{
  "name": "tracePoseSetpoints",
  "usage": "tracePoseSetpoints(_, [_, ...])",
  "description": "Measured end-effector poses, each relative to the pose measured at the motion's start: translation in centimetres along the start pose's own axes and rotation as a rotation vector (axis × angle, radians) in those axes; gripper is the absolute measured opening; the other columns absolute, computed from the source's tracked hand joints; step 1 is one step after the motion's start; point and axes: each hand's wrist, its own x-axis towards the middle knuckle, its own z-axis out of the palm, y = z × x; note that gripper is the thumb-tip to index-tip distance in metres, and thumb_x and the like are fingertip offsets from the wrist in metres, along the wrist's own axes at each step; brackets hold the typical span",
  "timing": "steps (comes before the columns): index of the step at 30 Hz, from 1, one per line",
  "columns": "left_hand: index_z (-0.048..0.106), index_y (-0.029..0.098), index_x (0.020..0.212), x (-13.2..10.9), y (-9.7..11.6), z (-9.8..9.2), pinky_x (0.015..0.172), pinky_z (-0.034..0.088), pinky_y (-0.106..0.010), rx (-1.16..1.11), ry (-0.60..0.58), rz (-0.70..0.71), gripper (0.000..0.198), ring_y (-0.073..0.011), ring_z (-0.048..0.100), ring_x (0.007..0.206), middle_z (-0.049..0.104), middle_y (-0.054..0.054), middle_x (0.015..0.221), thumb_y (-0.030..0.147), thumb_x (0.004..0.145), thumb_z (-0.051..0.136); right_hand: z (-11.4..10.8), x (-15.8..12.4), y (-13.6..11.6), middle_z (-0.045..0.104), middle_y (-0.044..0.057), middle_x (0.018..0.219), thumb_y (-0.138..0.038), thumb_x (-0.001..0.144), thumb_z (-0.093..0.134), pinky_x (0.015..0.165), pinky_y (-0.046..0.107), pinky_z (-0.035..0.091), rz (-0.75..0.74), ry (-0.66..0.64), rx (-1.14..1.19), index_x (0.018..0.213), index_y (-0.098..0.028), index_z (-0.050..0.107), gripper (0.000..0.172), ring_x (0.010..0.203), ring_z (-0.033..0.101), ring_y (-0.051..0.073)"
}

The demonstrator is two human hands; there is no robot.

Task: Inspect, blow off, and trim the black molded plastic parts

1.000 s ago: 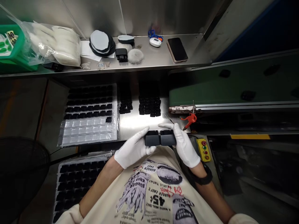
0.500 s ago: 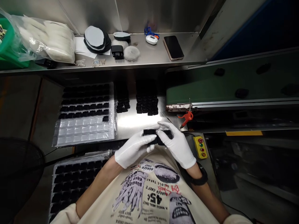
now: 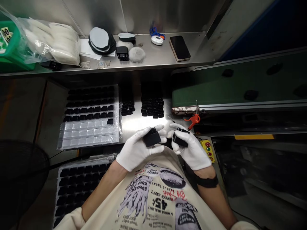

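Note:
My left hand (image 3: 140,145), in a white glove, holds a black plastic part (image 3: 152,137) with a flat broad face turned up. A second black part (image 3: 181,136) is gripped by my gloved right hand (image 3: 192,148), its fingers wrapped over it. The two parts are apart, with a small gap between my fingertips, above the front edge of the metal table (image 3: 130,126). Beyond my hands stand black parts in a dense block (image 3: 153,107) and a smaller group (image 3: 127,107). What the parts are exactly, I cannot make out.
A clear tray (image 3: 81,134) partly filled with black parts lies left; a fuller tray (image 3: 69,182) sits below it. Right are an orange air gun (image 3: 193,119), a yellow button box (image 3: 207,150) and a green conveyor (image 3: 203,91). A phone (image 3: 179,48) rests on the shelf.
My hands have moved apart, and the two black parts that were side by side are now separated. The left one has been turned, showing a broad flat face.

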Motion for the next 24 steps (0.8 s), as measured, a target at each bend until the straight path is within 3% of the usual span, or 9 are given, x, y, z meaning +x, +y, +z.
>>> tracePoseSetpoints(5, [0.074, 0.009, 0.141, 0.1, 0.3, 0.9, 0.085, 0.07, -0.036, -0.148, 0.029, -0.081, 0.06, -0.0258, 0.075, 0.105, 0.076, -0.019, 0.121, 0.059, 0.114, 0.056, 0.6, -0.1, -0.5, 0.066, -0.002, 0.083, -0.054, 0.096, 0.075, 0.04, 0.024, 0.042, 0.051, -0.029, 0.107, 0.113, -0.027, 0.077, 0.032, 0.051, 0.05, 0.01])
tracePoseSetpoints(9, [0.076, 0.009, 0.135, 0.3, 0.2, 1.2, 0.078, 0.069, -0.033, -0.168, -0.008, -0.085, 0.065, -0.0222, 0.072, 0.096, 0.074, -0.015, 0.113, 0.062, 0.118, 0.04, 1.0, 0.2, -0.6, 0.062, 0.0, 0.081, -0.073, 0.098, 0.068, 0.036, 0.023, 0.037, 0.12, -0.072, 0.174, 0.097, -0.025, 0.071, 0.049, 0.05, 0.044, 0.01])
tracePoseSetpoints(15, [0.079, 0.016, 0.133, 0.6, -0.5, 1.2, 0.063, 0.062, -0.027, -0.072, 0.023, -0.015, 0.063, -0.0193, 0.067, 0.084, 0.071, -0.011, 0.103, 0.065, 0.118, 0.041, 0.6, 0.4, -0.2, 0.061, -0.001, 0.078, -0.069, 0.104, 0.064, 0.033, 0.02, 0.035, 0.181, -0.204, 0.27, 0.089, -0.022, 0.069, 0.049, 0.047, 0.043, 0.009])
tracePoseSetpoints(17, [0.079, 0.015, 0.133, 0.6, -0.6, 1.5, 0.065, 0.06, -0.025, -0.079, 0.032, -0.003, 0.06, -0.0174, 0.067, 0.084, 0.071, -0.01, 0.104, 0.058, 0.12, 0.04, 0.4, 0.5, 0.0, 0.062, -0.002, 0.078, -0.068, 0.106, 0.062, 0.033, 0.019, 0.037, 0.191, -0.245, 0.284, 0.09, -0.022, 0.069, 0.049, 0.046, 0.043, 0.008])
tracePoseSetpoints(20, [0.078, 0.011, 0.134, 0.6, -0.7, 2.0, 0.079, 0.063, -0.025, -0.078, 0.057, 0.028, 0.053, -0.0163, 0.067, 0.088, 0.071, -0.01, 0.106, 0.047, 0.122, 0.04, 0.3, 0.5, 0.3, 0.062, -0.003, 0.074, -0.069, 0.108, 0.06, 0.031, 0.018, 0.038, 0.199, -0.267, 0.275, 0.091, -0.02, 0.068, 0.053, 0.043, 0.041, 0.007])
tracePoseSetpoints(24, [0.076, 0.01, 0.136, 0.6, -0.8, 2.5, 0.081, 0.063, -0.027, -0.101, 0.087, 0.037, 0.057, -0.0166, 0.067, 0.086, 0.069, -0.009, 0.104, 0.049, 0.123, 0.037, 0.4, 0.3, 0.9, 0.059, -0.003, 0.068, -0.077, 0.11, 0.051, 0.029, 0.016, 0.034, 0.171, -0.235, 0.213, 0.09, -0.02, 0.067, 0.062, 0.04, 0.035, 0.005])
